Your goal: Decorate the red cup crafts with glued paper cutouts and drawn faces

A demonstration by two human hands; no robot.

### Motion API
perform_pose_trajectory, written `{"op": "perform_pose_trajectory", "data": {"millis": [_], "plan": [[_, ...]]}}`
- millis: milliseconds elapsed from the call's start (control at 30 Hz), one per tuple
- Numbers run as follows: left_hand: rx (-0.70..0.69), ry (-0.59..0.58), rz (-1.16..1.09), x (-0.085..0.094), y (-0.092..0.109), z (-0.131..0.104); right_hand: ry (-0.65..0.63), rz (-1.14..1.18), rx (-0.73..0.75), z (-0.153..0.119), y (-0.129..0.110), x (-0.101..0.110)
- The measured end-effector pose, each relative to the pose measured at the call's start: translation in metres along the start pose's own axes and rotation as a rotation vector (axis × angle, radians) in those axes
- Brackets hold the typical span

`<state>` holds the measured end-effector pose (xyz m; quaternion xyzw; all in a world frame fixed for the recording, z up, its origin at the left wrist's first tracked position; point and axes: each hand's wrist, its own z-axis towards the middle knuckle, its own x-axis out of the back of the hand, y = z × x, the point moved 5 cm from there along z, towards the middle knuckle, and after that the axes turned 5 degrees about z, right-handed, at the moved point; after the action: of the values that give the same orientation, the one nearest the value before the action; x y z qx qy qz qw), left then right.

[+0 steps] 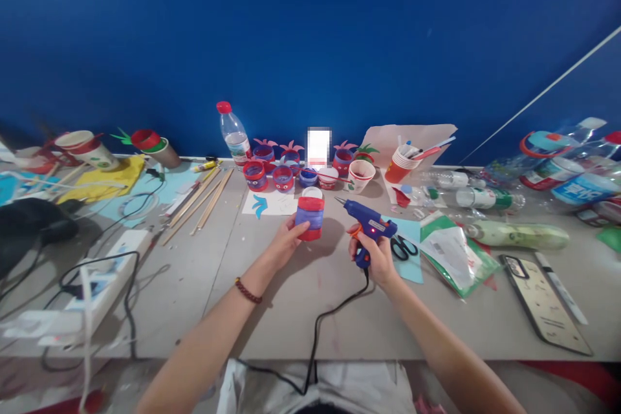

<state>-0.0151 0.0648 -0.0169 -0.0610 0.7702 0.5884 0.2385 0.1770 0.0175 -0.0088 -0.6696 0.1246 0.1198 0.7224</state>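
Note:
My left hand [287, 239] holds a red and purple cup [310, 218] by its left side, above the table. In my right hand [376, 252] is a blue hot glue gun [367, 223] with an orange trigger and a small red light; its nozzle points up and left toward the cup, a short gap apart. A black cord runs down from the gun's handle. Beyond the cup, a blue paper cutout [259, 206] lies on white paper [277, 203], and several painted cups with paper leaves, among them a red and purple one [255, 176], stand near the wall.
Black scissors [404, 248] lie right of the glue gun. Wooden sticks [194, 205] and a power strip [109, 275] are on the left. A red-capped bottle [235, 136] stands behind. Plastic bottles [490, 198], a green packet [458, 252] and a phone [546, 304] lie on the right.

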Motion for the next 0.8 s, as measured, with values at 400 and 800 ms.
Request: {"op": "perform_pose_trajectory", "data": {"millis": [400, 800], "plan": [[-0.026, 0.01, -0.012, 0.0038, 0.001, -0.0004, 0.017, -0.025, -0.037, -0.0002, 0.0004, -0.0061], [-0.026, 0.063, 0.038, 0.0006, 0.0068, -0.0037, -0.006, -0.033, -0.006, -0.0006, -0.0001, -0.0041]]}}
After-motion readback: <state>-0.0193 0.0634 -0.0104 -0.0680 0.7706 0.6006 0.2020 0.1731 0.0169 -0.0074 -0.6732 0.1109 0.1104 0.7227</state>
